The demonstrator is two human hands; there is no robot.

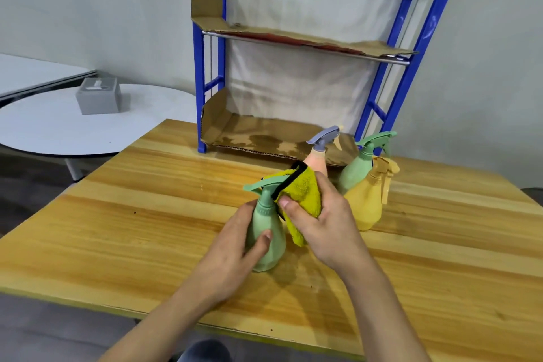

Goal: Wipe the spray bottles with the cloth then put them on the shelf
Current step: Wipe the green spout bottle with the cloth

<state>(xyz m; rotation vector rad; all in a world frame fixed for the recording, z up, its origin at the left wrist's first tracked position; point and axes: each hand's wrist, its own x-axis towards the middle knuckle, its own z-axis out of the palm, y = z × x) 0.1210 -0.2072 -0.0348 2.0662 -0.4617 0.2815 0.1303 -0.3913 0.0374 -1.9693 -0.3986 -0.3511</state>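
Observation:
A mint-green spray bottle (269, 222) stands upright on the wooden table (147, 214). My left hand (235, 241) grips its body from the left. My right hand (323, 223) holds a yellow-green cloth (302, 191) with a black edge against the bottle's neck and trigger head. Behind them stand a peach bottle with a grey sprayer (321, 150), a second green bottle (360, 167) and a yellow bottle (367, 200). The blue shelf rack (202, 73) rises at the table's far edge, its lower level lined with stained cardboard (264, 135).
The upper shelf level (293, 38) also carries cardboard and holds no bottle. A white round table (58, 126) with a grey box (98, 95) on it stands to the left. White fabric hangs behind the rack.

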